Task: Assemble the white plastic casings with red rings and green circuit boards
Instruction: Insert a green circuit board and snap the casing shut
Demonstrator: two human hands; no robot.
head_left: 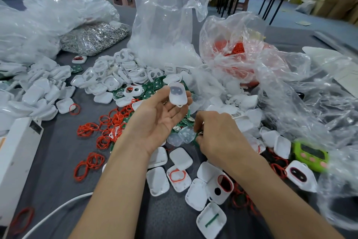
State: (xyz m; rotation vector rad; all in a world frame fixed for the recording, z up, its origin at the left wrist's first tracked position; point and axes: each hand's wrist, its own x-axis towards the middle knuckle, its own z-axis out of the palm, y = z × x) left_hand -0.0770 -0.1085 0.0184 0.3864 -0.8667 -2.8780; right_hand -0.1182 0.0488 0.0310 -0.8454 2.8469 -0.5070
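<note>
White, red and green parts on a dark grey table cover (58, 151)
The casings (108, 76) are plain white; the held casing (177, 94) is white with a grey oval patch. The rings (108, 128) are bright red, the circuit boards (155, 85) green with silver spots. The bags (166, 15) are clear, the right-hand bag (232, 50) showing red through it. The timer (310, 156) is lime green with pink buttons.

Right hand (219, 138) fingertips hidden, held item unclear; green timer (310, 156) blurred; white box (17, 161) cut off left.
</note>
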